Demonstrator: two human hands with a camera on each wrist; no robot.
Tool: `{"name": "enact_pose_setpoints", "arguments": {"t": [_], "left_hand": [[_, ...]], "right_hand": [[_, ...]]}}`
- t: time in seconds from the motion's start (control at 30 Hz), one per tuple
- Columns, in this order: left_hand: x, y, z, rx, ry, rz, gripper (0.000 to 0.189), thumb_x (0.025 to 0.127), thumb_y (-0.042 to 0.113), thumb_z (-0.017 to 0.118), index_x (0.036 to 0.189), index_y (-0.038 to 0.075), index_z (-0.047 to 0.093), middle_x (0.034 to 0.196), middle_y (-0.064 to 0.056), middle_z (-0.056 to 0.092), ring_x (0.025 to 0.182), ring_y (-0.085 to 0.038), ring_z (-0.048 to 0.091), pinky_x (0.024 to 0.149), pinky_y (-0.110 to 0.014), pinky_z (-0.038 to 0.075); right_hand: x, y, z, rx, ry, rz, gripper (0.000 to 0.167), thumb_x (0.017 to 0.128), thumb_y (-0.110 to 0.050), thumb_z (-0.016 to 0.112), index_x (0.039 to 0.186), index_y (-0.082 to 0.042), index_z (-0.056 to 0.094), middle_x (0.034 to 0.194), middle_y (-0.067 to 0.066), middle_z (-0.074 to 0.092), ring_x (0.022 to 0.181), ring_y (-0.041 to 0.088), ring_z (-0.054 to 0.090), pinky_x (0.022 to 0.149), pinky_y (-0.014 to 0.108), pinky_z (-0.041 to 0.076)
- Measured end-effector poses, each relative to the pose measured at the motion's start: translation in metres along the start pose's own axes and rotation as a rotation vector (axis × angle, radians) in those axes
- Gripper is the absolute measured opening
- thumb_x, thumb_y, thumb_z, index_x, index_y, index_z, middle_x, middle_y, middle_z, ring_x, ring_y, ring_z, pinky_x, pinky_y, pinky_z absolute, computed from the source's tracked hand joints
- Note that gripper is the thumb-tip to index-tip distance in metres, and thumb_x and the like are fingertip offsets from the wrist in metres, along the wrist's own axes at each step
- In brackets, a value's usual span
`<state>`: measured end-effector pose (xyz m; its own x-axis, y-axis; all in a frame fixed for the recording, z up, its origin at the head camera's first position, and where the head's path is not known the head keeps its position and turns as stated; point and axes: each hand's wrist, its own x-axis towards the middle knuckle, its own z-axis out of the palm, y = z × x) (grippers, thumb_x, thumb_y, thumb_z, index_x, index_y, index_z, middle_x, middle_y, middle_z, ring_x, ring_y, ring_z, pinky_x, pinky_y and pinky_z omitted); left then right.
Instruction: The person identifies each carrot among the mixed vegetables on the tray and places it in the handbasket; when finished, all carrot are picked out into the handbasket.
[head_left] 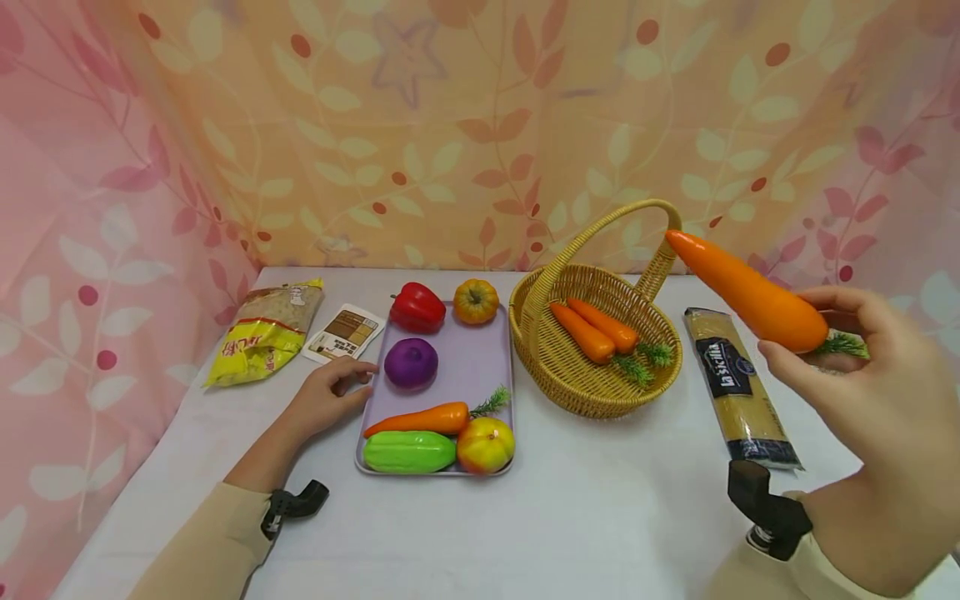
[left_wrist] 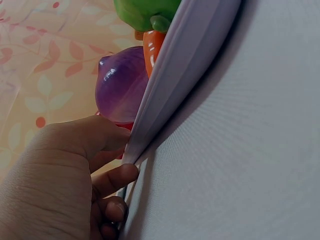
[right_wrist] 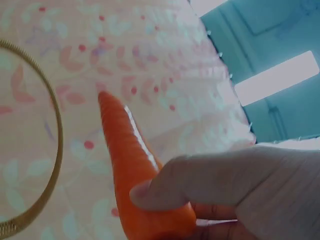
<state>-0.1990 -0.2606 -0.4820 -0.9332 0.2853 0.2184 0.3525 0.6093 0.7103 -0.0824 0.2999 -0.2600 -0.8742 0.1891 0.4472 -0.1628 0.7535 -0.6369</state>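
Note:
My right hand (head_left: 892, 392) grips a large orange carrot (head_left: 757, 292) by its thick end, raised above the right side of the table, its tip pointing toward the basket handle. In the right wrist view, the thumb presses along the carrot (right_wrist: 132, 170). My left hand (head_left: 333, 396) is at the left rim of a pale purple tray (head_left: 468, 367); the left wrist view has the tray's edge (left_wrist: 165, 80) between its thumb and fingers. On the tray are a purple onion (head_left: 411, 364), red pepper (head_left: 417, 307), small pumpkin (head_left: 476, 301), carrot (head_left: 420, 419), green vegetable (head_left: 408, 452) and yellow-red fruit (head_left: 486, 446).
A wicker basket (head_left: 570, 400) with a tall arched handle holds two carrots (head_left: 592, 333), right of the tray. Below the raised carrot lies a pasta packet (head_left: 738, 383). A yellow bag (head_left: 266, 333) and a flat white-brown packet (head_left: 345, 333) lie at left. Patterned curtains surround the table.

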Motion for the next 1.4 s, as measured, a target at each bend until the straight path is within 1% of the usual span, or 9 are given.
{"name": "enact_pose_setpoints", "arguments": {"t": [0.07,0.17,0.3,0.4,0.6,0.77,0.93,1.1,1.4], "left_hand": [[0.0,-0.001,0.0,-0.001,0.001,-0.005,0.031,0.091,0.011,0.077,0.122,0.017,0.074,0.096,0.002,0.062,0.078,-0.021,0.049,0.067,-0.028,0.04],[0.0,-0.001,0.0,0.0,-0.001,-0.01,0.031,0.092,0.012,0.077,0.122,0.017,0.074,0.096,0.002,0.062,0.079,-0.021,0.049,0.068,-0.028,0.04],[0.0,0.0,-0.001,0.005,-0.004,-0.013,0.031,0.092,0.013,0.076,0.122,0.017,0.074,0.096,0.001,0.062,0.08,-0.021,0.049,0.068,-0.029,0.039],[0.0,0.0,-0.001,0.006,-0.003,-0.012,0.031,0.092,0.012,0.076,0.122,0.017,0.074,0.096,0.001,0.062,0.079,-0.021,0.049,0.068,-0.029,0.039],[-0.001,0.0,-0.001,0.004,-0.006,-0.008,0.031,0.092,0.012,0.076,0.122,0.016,0.073,0.097,0.001,0.062,0.079,-0.021,0.049,0.068,-0.028,0.04],[0.0,0.0,0.0,0.0,-0.005,-0.005,0.031,0.092,0.013,0.077,0.122,0.016,0.074,0.097,0.002,0.063,0.079,-0.021,0.049,0.068,-0.028,0.04],[0.001,0.0,0.0,0.002,-0.008,-0.011,0.031,0.092,0.013,0.077,0.122,0.016,0.074,0.097,0.001,0.063,0.08,-0.021,0.05,0.068,-0.028,0.04],[0.001,0.002,0.0,0.015,-0.016,-0.027,0.03,0.093,0.014,0.076,0.122,0.017,0.073,0.098,0.002,0.063,0.081,-0.021,0.05,0.069,-0.028,0.041],[0.001,0.005,0.0,0.024,-0.014,-0.029,0.029,0.093,0.014,0.075,0.122,0.015,0.073,0.098,0.001,0.064,0.081,-0.021,0.05,0.069,-0.029,0.041]], "right_hand": [[0.008,0.008,-0.002,-0.069,-0.034,0.068,0.057,0.085,-0.004,0.081,0.136,0.002,0.055,0.116,0.008,0.056,0.063,-0.011,0.053,0.062,0.003,0.042],[0.02,0.023,-0.001,-0.16,-0.114,0.128,0.057,0.09,-0.017,0.078,0.136,0.006,0.054,0.124,0.029,0.053,0.086,0.018,0.061,0.059,0.011,0.041],[0.038,0.046,0.01,-0.234,-0.235,0.177,0.06,0.096,-0.026,0.072,0.139,0.008,0.05,0.128,0.036,0.048,0.107,0.052,0.047,0.067,0.038,0.044],[0.05,0.06,0.025,-0.233,-0.304,0.204,0.06,0.096,-0.028,0.071,0.139,0.008,0.048,0.125,0.036,0.05,0.104,0.051,0.048,0.071,0.05,0.043],[0.064,0.067,0.062,-0.218,-0.363,0.161,0.06,0.095,-0.028,0.073,0.137,0.008,0.051,0.117,0.034,0.058,0.098,0.046,0.056,0.078,0.054,0.05],[0.071,0.062,0.095,-0.207,-0.337,0.092,0.058,0.092,-0.026,0.075,0.133,0.008,0.054,0.113,0.032,0.063,0.098,0.045,0.059,0.086,0.06,0.048],[0.076,0.064,0.123,-0.294,-0.271,0.042,0.051,0.091,-0.021,0.078,0.124,0.01,0.055,0.107,0.031,0.059,0.094,0.045,0.055,0.086,0.06,0.045],[0.074,0.068,0.14,-0.346,-0.242,0.006,0.038,0.093,-0.015,0.077,0.116,0.009,0.058,0.109,0.03,0.052,0.1,0.047,0.052,0.089,0.065,0.043],[0.072,0.062,0.152,-0.379,-0.356,-0.041,0.024,0.095,-0.004,0.067,0.114,0.011,0.067,0.107,0.032,0.057,0.097,0.047,0.058,0.093,0.061,0.048]]}}
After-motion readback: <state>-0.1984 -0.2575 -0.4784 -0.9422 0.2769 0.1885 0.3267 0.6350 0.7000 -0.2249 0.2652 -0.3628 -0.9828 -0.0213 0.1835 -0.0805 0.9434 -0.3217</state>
